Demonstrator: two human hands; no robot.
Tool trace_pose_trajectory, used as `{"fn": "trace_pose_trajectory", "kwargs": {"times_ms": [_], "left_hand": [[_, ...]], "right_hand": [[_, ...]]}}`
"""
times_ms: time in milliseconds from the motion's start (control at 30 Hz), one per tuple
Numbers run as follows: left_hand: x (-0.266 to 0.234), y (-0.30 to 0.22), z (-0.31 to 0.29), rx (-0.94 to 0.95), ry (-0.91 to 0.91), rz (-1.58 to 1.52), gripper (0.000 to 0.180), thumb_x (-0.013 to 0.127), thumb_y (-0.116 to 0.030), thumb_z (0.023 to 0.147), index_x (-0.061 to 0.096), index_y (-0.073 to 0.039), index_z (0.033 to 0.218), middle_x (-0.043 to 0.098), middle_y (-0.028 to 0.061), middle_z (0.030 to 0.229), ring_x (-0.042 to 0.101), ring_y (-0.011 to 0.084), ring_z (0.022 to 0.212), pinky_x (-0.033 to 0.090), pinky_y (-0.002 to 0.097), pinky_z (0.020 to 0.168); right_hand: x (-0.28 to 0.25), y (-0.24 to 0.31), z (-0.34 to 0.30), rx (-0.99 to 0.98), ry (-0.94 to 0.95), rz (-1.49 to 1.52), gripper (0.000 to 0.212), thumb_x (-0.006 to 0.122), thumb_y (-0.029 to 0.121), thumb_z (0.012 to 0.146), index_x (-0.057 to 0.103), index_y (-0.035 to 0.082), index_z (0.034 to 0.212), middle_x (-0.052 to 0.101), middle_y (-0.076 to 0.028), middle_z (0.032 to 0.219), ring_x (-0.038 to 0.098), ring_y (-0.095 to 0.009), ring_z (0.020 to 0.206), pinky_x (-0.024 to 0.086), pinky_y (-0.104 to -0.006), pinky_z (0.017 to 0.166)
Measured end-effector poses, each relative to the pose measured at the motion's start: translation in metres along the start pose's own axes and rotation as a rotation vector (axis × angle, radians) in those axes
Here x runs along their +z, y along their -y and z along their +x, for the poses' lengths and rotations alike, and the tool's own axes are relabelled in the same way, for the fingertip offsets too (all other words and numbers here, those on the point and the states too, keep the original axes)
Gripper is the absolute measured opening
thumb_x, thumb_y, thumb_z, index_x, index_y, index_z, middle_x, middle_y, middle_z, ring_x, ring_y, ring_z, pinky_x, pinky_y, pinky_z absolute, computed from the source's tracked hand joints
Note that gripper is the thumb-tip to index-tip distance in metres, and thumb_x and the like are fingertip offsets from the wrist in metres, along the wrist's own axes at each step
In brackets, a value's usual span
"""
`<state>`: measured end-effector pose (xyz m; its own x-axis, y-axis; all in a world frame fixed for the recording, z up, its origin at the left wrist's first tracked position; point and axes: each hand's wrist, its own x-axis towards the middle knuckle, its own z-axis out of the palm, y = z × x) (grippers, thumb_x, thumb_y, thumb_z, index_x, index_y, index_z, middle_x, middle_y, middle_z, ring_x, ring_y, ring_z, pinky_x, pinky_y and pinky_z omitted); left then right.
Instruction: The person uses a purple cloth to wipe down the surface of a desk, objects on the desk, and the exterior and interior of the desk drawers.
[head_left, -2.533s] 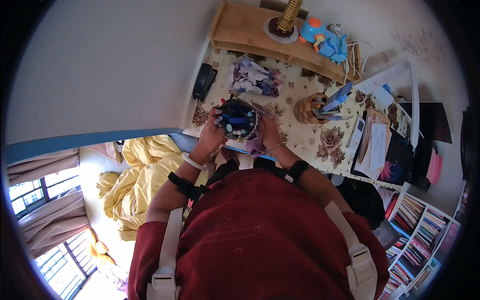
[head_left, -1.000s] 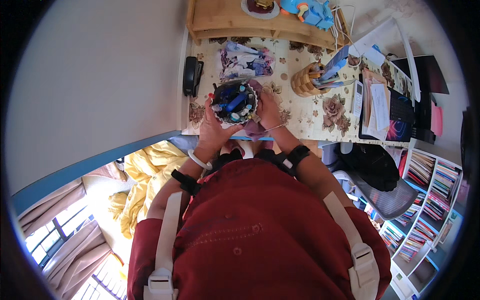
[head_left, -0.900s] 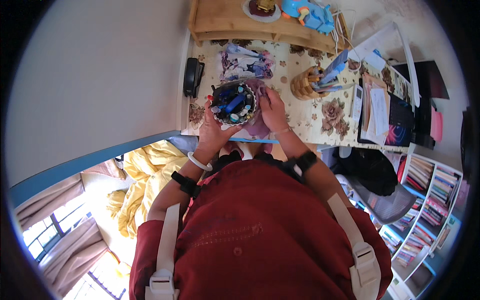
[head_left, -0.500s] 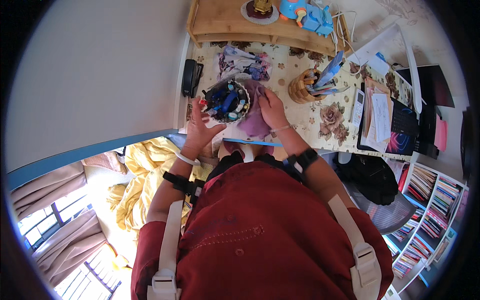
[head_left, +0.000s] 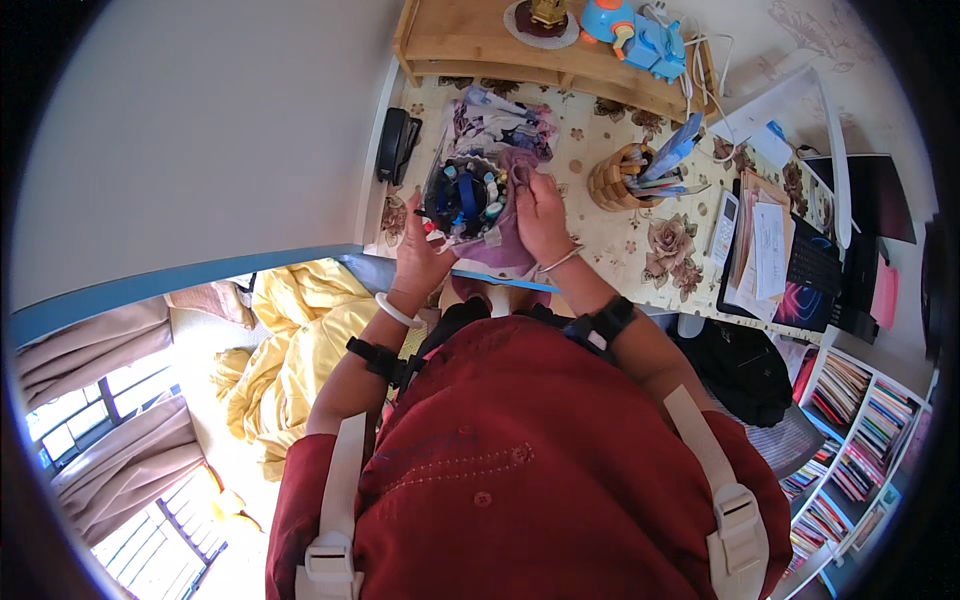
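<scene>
A round holder (head_left: 437, 200) with a pale scalloped edge stands on the desk in front of me, packed with pen-like pieces and small capped items. A blue curved piece (head_left: 466, 189) sits among them. My left hand (head_left: 422, 258) curves around the holder's near left side, fingers along its wall and thumb toward the front. A purple cloth (head_left: 513, 245) lies against the holder's right side and front. My right hand (head_left: 542, 218) grips this cloth with bent fingers, pressing it to the holder's edge. The fingertips are partly hidden in the folds.
Behind the holder lies a clear bag of patterned cloth (head_left: 500, 122). A black stapler-like object (head_left: 398, 145) is at left, beside a pale panel (head_left: 200, 130). To the right stand a woven pen basket (head_left: 608, 186), a white remote (head_left: 724, 225) and papers (head_left: 768, 245). A wooden shelf (head_left: 490, 56) is behind.
My left hand has closed in on the holder from an open pose beside it. My right hand has brought the purple cloth across the holder's right edge and front. The view has shifted slightly.
</scene>
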<state>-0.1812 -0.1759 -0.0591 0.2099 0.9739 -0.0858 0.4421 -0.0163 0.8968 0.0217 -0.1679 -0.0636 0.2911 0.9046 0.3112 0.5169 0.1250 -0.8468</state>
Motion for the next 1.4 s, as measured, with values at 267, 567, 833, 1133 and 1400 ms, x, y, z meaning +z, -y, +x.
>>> {"fn": "trace_pose_trajectory", "kwargs": {"times_ms": [267, 567, 833, 1133, 1400], "left_hand": [[-0.019, 0.005, 0.004, -0.018, 0.066, 0.149, 0.11, 0.081, -0.024, 0.061, 0.007, -0.005, 0.139, 0.043, 0.0197, 0.125, 0.058, 0.027, 0.095, 0.051, 0.0342, 0.076], [-0.006, 0.006, 0.008, 0.139, 0.072, 0.194, 0.112, 0.082, -0.033, 0.058, 0.011, 0.001, 0.137, 0.052, 0.0217, 0.117, 0.059, 0.0312, 0.098, 0.052, 0.0321, 0.077], [-0.013, -0.011, 0.012, 0.015, 0.158, 0.126, 0.114, 0.082, -0.033, 0.056, 0.008, -0.006, 0.138, 0.052, 0.0194, 0.116, 0.064, 0.0263, 0.079, 0.051, 0.0326, 0.068], [-0.029, 0.015, 0.016, 0.051, 0.147, 0.076, 0.113, 0.081, -0.035, 0.057, 0.008, -0.004, 0.139, 0.047, 0.018, 0.122, 0.06, 0.03, 0.092, 0.051, 0.0341, 0.07], [-0.009, -0.028, 0.012, -0.115, 0.226, 0.063, 0.114, 0.077, -0.029, 0.064, -0.006, -0.009, 0.14, 0.043, 0.0205, 0.128, 0.05, 0.0317, 0.11, 0.05, 0.0367, 0.08]], "right_hand": [[-0.002, -0.025, 0.004, 0.075, 0.362, -0.292, 0.028, 0.049, 0.008, 0.081, 0.053, 0.008, 0.108, 0.052, -0.019, 0.085, 0.052, -0.04, 0.082, 0.043, -0.0441, 0.073], [0.006, -0.031, -0.014, 0.054, 0.199, -0.335, 0.03, 0.05, 0.009, 0.08, 0.053, -0.001, 0.107, 0.053, -0.02, 0.089, 0.052, -0.037, 0.086, 0.044, -0.0422, 0.073], [-0.003, 0.015, -0.015, 0.096, 0.042, -0.045, 0.029, 0.049, 0.009, 0.081, 0.051, 0.002, 0.109, 0.054, -0.019, 0.097, 0.054, -0.037, 0.088, 0.044, -0.0425, 0.075], [-0.011, 0.006, -0.016, 0.241, 0.189, 0.088, 0.033, 0.048, 0.015, 0.081, 0.051, 0.0, 0.11, 0.054, -0.022, 0.103, 0.054, -0.039, 0.092, 0.045, -0.0425, 0.08], [-0.006, -0.035, -0.012, 0.248, 0.245, -0.13, 0.039, 0.046, 0.013, 0.081, 0.048, -0.001, 0.117, 0.054, -0.022, 0.106, 0.054, -0.039, 0.095, 0.042, -0.0384, 0.087]]}}
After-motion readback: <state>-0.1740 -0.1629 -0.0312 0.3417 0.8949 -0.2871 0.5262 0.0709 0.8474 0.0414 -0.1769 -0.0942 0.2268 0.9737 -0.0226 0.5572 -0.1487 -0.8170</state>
